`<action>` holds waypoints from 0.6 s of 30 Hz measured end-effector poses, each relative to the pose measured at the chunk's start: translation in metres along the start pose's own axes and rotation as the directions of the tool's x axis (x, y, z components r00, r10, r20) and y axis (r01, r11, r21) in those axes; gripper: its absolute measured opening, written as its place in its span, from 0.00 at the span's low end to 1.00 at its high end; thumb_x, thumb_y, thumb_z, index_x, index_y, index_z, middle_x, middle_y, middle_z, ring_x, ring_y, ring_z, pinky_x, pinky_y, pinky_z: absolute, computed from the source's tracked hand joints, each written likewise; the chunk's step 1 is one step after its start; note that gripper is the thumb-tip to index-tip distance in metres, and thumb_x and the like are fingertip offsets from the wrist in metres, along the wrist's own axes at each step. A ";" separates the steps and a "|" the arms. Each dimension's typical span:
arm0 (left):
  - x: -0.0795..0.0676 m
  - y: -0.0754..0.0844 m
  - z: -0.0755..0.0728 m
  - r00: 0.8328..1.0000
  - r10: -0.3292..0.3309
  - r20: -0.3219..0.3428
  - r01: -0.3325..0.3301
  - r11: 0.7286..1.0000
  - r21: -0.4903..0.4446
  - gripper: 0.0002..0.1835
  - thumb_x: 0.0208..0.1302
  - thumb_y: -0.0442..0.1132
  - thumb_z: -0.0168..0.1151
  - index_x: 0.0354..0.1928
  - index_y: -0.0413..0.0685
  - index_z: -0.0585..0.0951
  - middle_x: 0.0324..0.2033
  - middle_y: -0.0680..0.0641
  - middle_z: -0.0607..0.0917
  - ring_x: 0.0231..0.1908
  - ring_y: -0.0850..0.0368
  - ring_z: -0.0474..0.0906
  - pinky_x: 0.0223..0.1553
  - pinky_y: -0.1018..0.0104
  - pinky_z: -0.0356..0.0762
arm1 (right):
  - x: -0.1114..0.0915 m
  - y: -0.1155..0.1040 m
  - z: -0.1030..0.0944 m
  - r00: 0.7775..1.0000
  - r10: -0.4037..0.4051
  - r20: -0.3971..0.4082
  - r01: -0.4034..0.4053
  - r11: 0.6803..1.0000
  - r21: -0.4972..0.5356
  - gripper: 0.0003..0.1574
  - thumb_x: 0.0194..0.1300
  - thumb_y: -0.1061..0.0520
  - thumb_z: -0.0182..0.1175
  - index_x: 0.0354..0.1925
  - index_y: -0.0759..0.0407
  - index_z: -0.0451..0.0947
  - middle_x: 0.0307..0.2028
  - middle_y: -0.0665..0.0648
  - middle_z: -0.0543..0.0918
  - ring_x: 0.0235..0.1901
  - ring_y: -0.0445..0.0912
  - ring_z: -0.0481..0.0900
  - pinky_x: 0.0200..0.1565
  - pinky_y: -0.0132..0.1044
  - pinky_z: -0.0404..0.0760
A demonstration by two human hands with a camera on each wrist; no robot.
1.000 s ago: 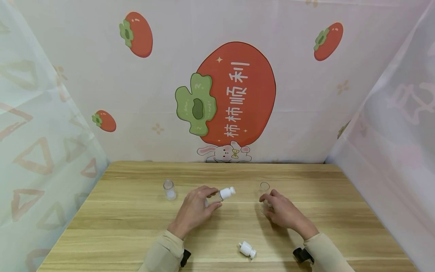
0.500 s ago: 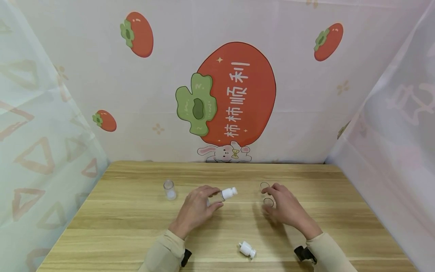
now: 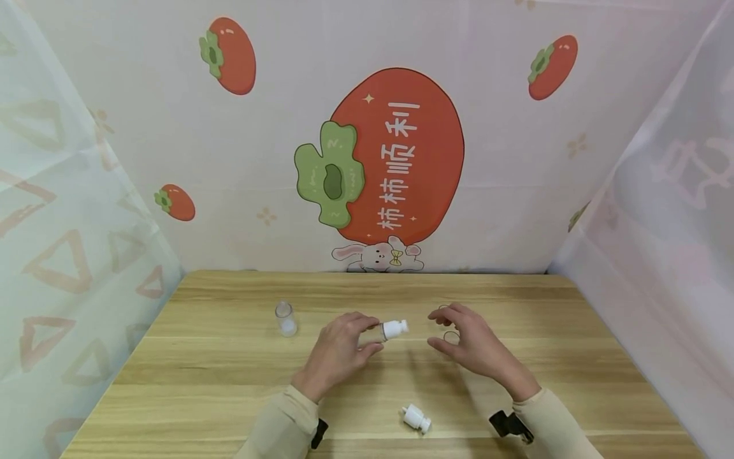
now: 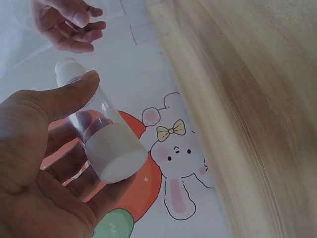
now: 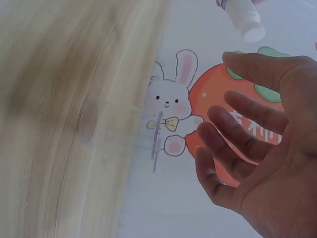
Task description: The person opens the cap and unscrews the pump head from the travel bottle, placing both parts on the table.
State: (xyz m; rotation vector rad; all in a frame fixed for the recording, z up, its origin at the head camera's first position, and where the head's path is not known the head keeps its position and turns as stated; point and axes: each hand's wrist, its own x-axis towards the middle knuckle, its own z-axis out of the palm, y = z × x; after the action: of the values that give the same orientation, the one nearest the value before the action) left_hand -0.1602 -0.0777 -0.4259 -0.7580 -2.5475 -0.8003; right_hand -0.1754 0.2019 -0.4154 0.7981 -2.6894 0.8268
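My left hand (image 3: 338, 349) grips a small clear bottle (image 4: 116, 141) with a white base and a white pump top (image 3: 394, 329), tilted with the top pointing right. In the left wrist view the thumb presses on the bottle's upper part, with the fingers behind it. My right hand (image 3: 478, 349) holds nothing; its fingers are loosely bent and spread, facing the pump top across a gap. Behind its fingers stand clear cylinders with thin dark rims (image 3: 452, 337), partly hidden. One clear cylinder (image 5: 110, 124) shows in the right wrist view.
A clear bottle (image 3: 286, 319) with whitish contents or base stands at the left on the wooden table (image 3: 229, 382). Another white pump top (image 3: 415, 418) lies on its side near the front. A printed cloth backdrop (image 3: 499, 223) encloses the back and sides.
My right hand has come off a clear cylinder, lifted and shifted slightly left. My left hand has carried the bottle a little to the right, closer to it.
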 end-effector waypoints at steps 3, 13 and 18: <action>0.001 0.002 0.001 1.000 0.015 0.008 -0.015 1.000 0.020 0.20 0.54 0.42 0.80 0.47 0.45 0.87 0.41 0.48 0.88 0.40 0.54 0.84 0.39 0.57 0.83 | 0.003 -0.004 0.001 0.999 0.005 0.043 -0.008 0.998 0.062 0.24 0.59 0.53 0.76 0.53 0.54 0.81 0.41 0.45 0.80 0.42 0.47 0.80 0.41 0.42 0.80; 0.001 0.006 0.004 0.998 0.063 0.018 -0.064 0.994 0.087 0.20 0.53 0.43 0.81 0.47 0.47 0.87 0.42 0.51 0.88 0.40 0.55 0.84 0.38 0.59 0.84 | 0.007 -0.015 0.007 0.989 -0.030 0.143 0.001 0.980 0.200 0.27 0.64 0.47 0.71 0.57 0.57 0.79 0.45 0.49 0.81 0.45 0.48 0.79 0.45 0.47 0.81; 0.001 0.007 0.005 0.997 0.081 0.013 -0.082 0.991 0.103 0.19 0.52 0.44 0.81 0.46 0.48 0.87 0.41 0.51 0.88 0.40 0.55 0.83 0.36 0.58 0.84 | 0.009 -0.020 0.011 0.984 -0.037 0.172 -0.008 0.968 0.252 0.27 0.66 0.47 0.70 0.57 0.59 0.78 0.44 0.48 0.82 0.44 0.46 0.80 0.46 0.44 0.82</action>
State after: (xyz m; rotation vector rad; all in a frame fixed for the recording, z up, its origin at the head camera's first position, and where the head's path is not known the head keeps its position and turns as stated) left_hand -0.1578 -0.0694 -0.4261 -0.8279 -2.5254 -0.6353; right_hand -0.1727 0.1780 -0.4118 0.9883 -2.7591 1.1638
